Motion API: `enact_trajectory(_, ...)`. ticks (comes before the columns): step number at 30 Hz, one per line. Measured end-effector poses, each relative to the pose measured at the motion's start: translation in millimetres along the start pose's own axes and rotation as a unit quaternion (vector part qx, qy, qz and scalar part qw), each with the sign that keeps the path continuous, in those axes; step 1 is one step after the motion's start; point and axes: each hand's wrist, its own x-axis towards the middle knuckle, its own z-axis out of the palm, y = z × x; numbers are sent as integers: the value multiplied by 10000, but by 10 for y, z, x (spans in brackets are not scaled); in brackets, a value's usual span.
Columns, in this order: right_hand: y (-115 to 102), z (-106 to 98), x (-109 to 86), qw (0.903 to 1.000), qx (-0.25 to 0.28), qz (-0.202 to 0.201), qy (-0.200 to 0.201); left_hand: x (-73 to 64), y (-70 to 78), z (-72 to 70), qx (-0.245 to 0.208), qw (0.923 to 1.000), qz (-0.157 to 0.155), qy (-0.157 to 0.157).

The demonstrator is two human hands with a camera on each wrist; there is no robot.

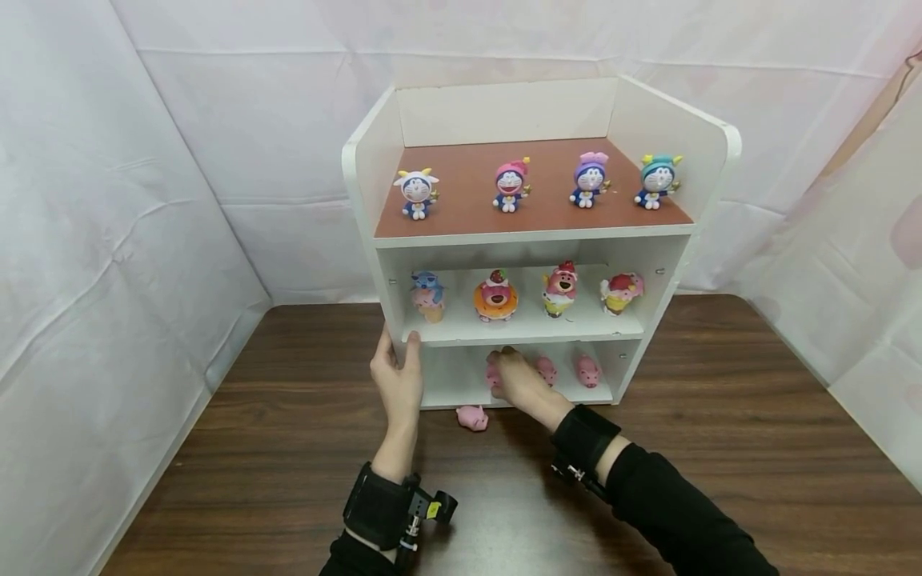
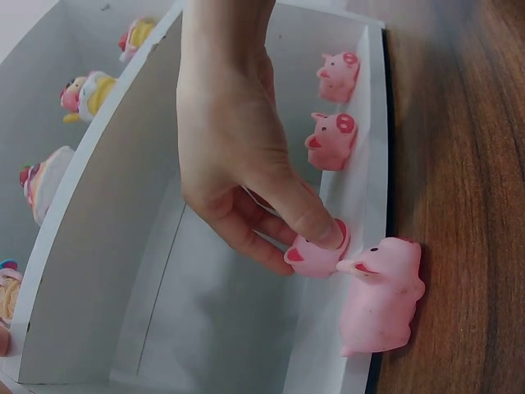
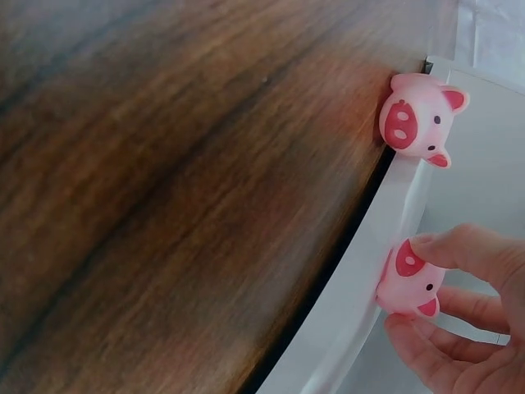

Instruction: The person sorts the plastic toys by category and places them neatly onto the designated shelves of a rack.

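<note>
My right hand (image 1: 520, 378) reaches into the bottom compartment and pinches a pink toy pig (image 3: 413, 283) between thumb and fingers, at the front of the white bottom board. On the left, my left hand (image 1: 400, 382) holds the side panel of the white display shelf (image 1: 519, 234), fingers along the outside and thumb at the front edge. Another toy pig (image 1: 472, 418) lies on the table against the shelf's front edge, close to the pinched one. Two more pigs, a nearer pig (image 1: 545, 370) and a farther pig (image 1: 587, 371), stand to the right in the bottom compartment.
Several blue-and-white cat figurines (image 1: 509, 186) stand on the brown top board. Along the middle board are several dessert-themed figurines (image 1: 495, 297). The shelf stands on a dark wooden table (image 1: 288, 448), with white cloth (image 1: 238, 144) hung behind and at the sides.
</note>
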Motion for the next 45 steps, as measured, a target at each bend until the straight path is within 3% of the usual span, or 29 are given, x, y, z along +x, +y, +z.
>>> enact_trajectory(11,2,31,-45,9999,86,64,124,-11,1,-2,78,10000,-47,8)
enact_trajectory(18,-8,-43,-127,9982,163,107,561,-14,-4,-13,116,9999,-22,19)
enact_trajectory(24,-82,-246,-300,9948,74,116,1013,-11,-4,-19,149,9999,46,42)
enact_trajectory(33,-214,-742,-693,9845,222,214,1728,-11,1,-12,120,9999,54,19)
enact_trajectory(36,-215,-915,-788,9740,352,158,2235,-12,2,-12,134,9999,62,20)
enact_trajectory(39,-183,-1070,-859,9564,467,63,2882,-12,0,-11,142,9999,56,25)
enact_trajectory(42,-125,-1194,-907,9283,564,-36,3675,-12,2,-9,154,9999,50,31)
enact_trajectory(45,-50,-1278,-930,8905,756,-30,4486,-11,-2,-8,143,9999,33,23)
